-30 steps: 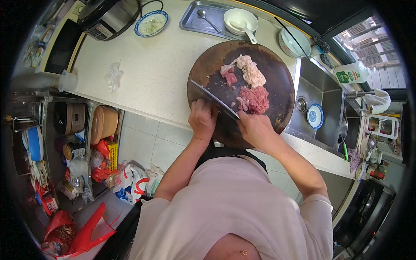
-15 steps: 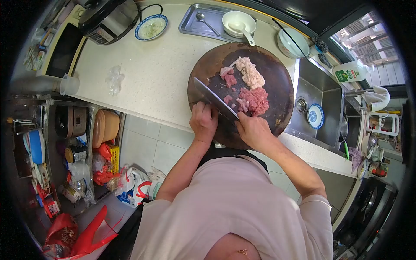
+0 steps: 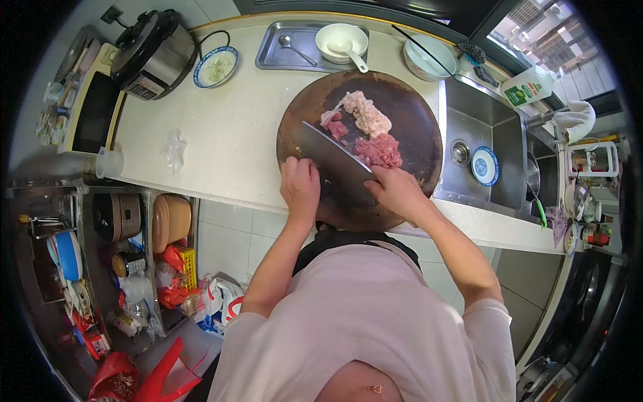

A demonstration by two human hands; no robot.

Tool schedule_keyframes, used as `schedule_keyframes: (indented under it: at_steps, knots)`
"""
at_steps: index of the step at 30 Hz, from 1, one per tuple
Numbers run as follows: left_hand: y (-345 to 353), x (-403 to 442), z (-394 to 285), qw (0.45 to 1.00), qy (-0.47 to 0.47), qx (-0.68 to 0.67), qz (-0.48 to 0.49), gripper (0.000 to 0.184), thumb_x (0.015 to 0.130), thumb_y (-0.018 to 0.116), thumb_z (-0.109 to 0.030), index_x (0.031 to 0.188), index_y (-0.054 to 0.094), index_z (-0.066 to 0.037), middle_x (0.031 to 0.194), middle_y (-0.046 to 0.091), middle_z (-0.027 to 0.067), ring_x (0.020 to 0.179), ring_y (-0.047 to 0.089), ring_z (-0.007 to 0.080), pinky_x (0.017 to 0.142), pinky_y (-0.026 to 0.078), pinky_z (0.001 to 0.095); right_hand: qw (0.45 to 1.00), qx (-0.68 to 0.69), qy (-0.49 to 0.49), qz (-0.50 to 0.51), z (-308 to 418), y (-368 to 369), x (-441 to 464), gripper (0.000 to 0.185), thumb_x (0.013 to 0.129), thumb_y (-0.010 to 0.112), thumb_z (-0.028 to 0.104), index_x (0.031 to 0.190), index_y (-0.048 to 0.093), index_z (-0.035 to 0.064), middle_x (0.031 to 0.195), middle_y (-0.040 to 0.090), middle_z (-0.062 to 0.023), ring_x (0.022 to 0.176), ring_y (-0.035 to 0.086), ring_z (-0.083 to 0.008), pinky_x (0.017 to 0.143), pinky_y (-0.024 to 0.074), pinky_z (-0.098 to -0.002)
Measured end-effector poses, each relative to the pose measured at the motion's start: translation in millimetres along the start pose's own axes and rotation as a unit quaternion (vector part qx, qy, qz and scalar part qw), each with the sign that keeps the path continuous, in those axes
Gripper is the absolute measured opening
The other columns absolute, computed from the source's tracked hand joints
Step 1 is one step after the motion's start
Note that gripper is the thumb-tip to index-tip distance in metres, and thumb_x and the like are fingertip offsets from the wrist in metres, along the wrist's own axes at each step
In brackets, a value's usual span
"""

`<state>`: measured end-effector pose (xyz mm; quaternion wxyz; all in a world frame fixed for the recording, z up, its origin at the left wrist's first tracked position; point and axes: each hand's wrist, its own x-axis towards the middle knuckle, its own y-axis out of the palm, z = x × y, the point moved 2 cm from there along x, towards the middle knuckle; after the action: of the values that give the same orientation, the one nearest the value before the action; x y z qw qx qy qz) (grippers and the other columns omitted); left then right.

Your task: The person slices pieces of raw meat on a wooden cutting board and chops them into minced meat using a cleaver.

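On the counter (image 3: 221,127), tray (image 3: 273,55) and sink (image 3: 479,120) neighbour the board (image 3: 416,124), right grip (image 3: 400,191) closed round knife (image 3: 333,150), left grip (image 3: 300,187) unclear.

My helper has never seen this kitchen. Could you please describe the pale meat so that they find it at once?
On the counter, beside the sink, lies a big round chopping board. The pale meat pile on it lies closest to the metal tray. Its whitish-pink colour sets it apart from the redder chunks and mince.
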<state>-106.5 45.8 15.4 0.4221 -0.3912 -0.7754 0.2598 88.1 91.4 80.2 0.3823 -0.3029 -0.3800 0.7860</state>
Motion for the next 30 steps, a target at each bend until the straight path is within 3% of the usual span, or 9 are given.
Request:
schedule_keyframes:
  at_steps: [5,12,14,17,20,23,26,29,30]
  knots:
    - [35.2,9.6,-26.5,0.993,0.096,-0.050,0.054,0.009,0.078,0.064,-0.004,0.086,0.065,-0.004,0.083,0.054,0.0131,0.087,0.055,0.0329,0.072,0.046,0.0426,0.992,0.065,0.085,-0.073,-19.1,-23.3,-36.2,0.020,0.091,0.057,0.023,0.094,0.057,0.0031,0.070,0.062,-0.0232,0.073,0.061,-0.0448,0.067,0.0466,-0.0533]
    - [33.3,34.1,-39.7,0.998,0.049,-0.029,0.016,0.016,0.080,0.066,-0.013,0.096,0.068,-0.009,0.082,0.057,0.0102,0.081,0.058,0.0309,0.070,0.048,0.0416,0.963,0.010,0.219,-0.155,-43.9,-24.9,-70.1,0.016,0.093,0.054,0.020,0.095,0.053,0.0043,0.069,0.062,-0.0228,0.070,0.061,-0.0444,0.063,0.0458,-0.0532]
    - [39.5,53.2,-33.5,0.999,0.022,0.013,0.024,0.017,0.080,0.067,-0.018,0.096,0.069,-0.012,0.080,0.061,0.0095,0.080,0.061,0.0308,0.069,0.049,0.0421,0.968,0.012,0.203,-0.150,-45.3,-18.0,-73.2,0.017,0.093,0.053,0.021,0.094,0.053,0.0039,0.070,0.063,-0.0233,0.070,0.061,-0.0448,0.064,0.0462,-0.0533]
    - [48.9,76.1,-29.7,0.975,-0.018,0.009,0.222,0.018,0.078,0.068,-0.023,0.094,0.069,-0.014,0.081,0.067,0.0097,0.079,0.065,0.0304,0.069,0.051,0.0429,0.972,0.018,0.178,-0.155,-36.1,-18.6,-73.7,0.016,0.093,0.053,0.020,0.094,0.054,0.0036,0.072,0.064,-0.0229,0.069,0.062,-0.0443,0.064,0.0470,-0.0528]
    - [47.7,89.3,-27.9,0.949,0.012,0.082,0.304,0.019,0.077,0.069,-0.027,0.091,0.070,-0.014,0.080,0.070,0.0108,0.079,0.068,0.0299,0.069,0.052,0.0432,0.970,0.030,0.186,-0.155,-42.2,-15.9,-72.4,0.015,0.092,0.053,0.018,0.096,0.055,0.0038,0.073,0.064,-0.0224,0.069,0.062,-0.0437,0.063,0.0470,-0.0521]
    - [28.7,78.2,-28.7,0.934,-0.062,0.046,0.348,0.021,0.082,0.069,-0.029,0.092,0.071,-0.011,0.083,0.071,0.0106,0.078,0.069,0.0261,0.070,0.052,0.0384,0.971,0.056,0.167,-0.163,-34.2,-22.3,-76.4,0.015,0.093,0.054,0.018,0.096,0.056,0.0039,0.072,0.064,-0.0222,0.069,0.062,-0.0431,0.062,0.0468,-0.0518]
    - [23.4,40.6,-5.4,0.910,-0.186,-0.224,0.295,0.033,0.087,0.061,-0.037,0.094,0.071,-0.006,0.080,0.070,0.0147,0.076,0.069,0.0296,0.068,0.051,0.0381,0.973,0.108,0.121,-0.161,-22.0,-20.5,-74.0,0.014,0.093,0.054,0.018,0.096,0.056,0.0048,0.071,0.063,-0.0221,0.069,0.062,-0.0429,0.062,0.0465,-0.0516]
    - [5.0,11.0,-5.0,0.884,-0.248,-0.274,0.287,0.038,0.088,0.062,-0.038,0.100,0.070,-0.002,0.078,0.070,0.0142,0.074,0.069,0.0277,0.068,0.051,0.0351,0.981,0.114,0.072,-0.136,-5.9,-17.1,-65.4,0.014,0.092,0.055,0.018,0.093,0.056,0.0048,0.071,0.063,-0.0209,0.069,0.062,-0.0417,0.061,0.0465,-0.0514]
    - [-2.9,5.3,-2.9,0.900,-0.261,-0.225,0.267,0.036,0.088,0.063,-0.035,0.103,0.070,-0.003,0.079,0.071,0.0133,0.075,0.068,0.0243,0.069,0.050,0.0330,0.985,0.109,0.053,-0.126,-1.4,-15.1,-62.1,0.014,0.091,0.055,0.018,0.093,0.055,0.0047,0.071,0.063,-0.0207,0.069,0.062,-0.0415,0.061,0.0465,-0.0514]
